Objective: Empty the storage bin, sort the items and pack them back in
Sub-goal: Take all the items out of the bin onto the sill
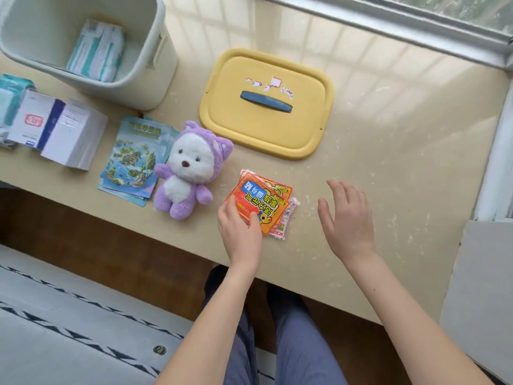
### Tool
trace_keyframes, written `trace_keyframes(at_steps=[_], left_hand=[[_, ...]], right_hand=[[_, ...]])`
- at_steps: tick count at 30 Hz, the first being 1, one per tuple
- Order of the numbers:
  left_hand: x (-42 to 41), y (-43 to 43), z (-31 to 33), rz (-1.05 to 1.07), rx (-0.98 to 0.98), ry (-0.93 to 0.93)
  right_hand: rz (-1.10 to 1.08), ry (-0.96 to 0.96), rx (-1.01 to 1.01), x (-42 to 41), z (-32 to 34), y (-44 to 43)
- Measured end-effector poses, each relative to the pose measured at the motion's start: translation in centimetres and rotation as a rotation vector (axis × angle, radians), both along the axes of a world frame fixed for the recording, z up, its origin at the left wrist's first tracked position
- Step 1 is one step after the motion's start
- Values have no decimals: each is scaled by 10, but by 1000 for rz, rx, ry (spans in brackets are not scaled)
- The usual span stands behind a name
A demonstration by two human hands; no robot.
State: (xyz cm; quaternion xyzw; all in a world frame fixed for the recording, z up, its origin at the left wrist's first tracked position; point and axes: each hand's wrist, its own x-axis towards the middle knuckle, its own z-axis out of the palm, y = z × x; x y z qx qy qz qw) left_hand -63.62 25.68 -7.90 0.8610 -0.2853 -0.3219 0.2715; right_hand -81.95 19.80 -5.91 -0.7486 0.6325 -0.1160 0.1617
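The pale green storage bin (pixel 155 65) stands at the far left with one white-and-teal packet (pixel 97 51) inside. Its yellow lid (pixel 305 115) lies flat to the right. A stack of red and orange heat-pad packets (pixel 266 201) rests near the ledge's front edge. My left hand (pixel 240 232) grips the stack's near left corner, thumb on top. My right hand (pixel 347 220) hovers open just right of the stack, holding nothing. A purple and white plush toy (pixel 188 170) lies left of the packets, beside a pile of blue illustrated leaflets (pixel 133 159).
White boxes (pixel 58 132) and teal packets (pixel 11 98) sit at the far left of the beige ledge (pixel 402 162). A window frame (pixel 388 20) runs along the back right. Below the ledge are a patterned rug (pixel 69 315) and my legs.
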Motion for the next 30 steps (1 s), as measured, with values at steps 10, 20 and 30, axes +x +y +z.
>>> trace_keyframes(at_steps=[10, 20, 30], left_hand=[[72, -24, 149, -656, -398, -520], [106, 53, 210, -708, -426, -641], [142, 93, 231, -376, -367, -692]], right_hand=[[-40, 27, -129, 3, 122, 23], [33, -44, -130, 40, 180, 66], [337, -87, -187, 101, 197, 47]])
